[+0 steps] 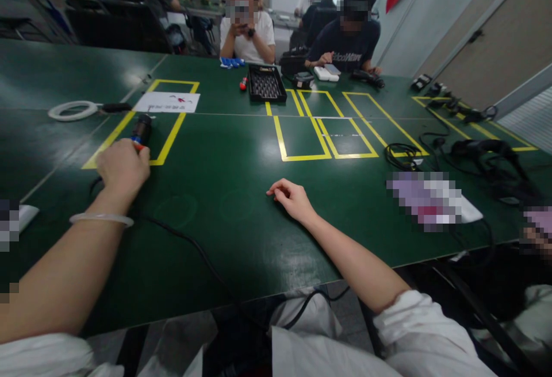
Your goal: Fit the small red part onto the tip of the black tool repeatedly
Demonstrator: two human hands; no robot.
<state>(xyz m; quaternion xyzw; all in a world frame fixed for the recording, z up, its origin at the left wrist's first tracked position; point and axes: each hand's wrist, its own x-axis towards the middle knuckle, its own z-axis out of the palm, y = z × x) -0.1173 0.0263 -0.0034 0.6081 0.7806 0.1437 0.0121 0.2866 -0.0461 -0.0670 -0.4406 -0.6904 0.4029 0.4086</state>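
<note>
My left hand (pixel 123 167) reaches out over the green table (pixel 241 193) and closes on the near end of a dark cylindrical tool (pixel 141 130) with a red and blue band. The tool lies inside a yellow taped rectangle (pixel 172 130). A pale bangle sits on that wrist. My right hand (pixel 291 197) rests on the table near the middle, fingers loosely curled under, holding nothing. A black cable (pixel 194 247) runs from under my left arm toward the table's near edge.
A white sheet (pixel 167 102) and a coiled white cable (pixel 72 110) lie at far left. A black tray of bits (pixel 266 83), more taped boxes (pixel 328 135), and black cables (pixel 403 154) sit further right. Two people sit across the table.
</note>
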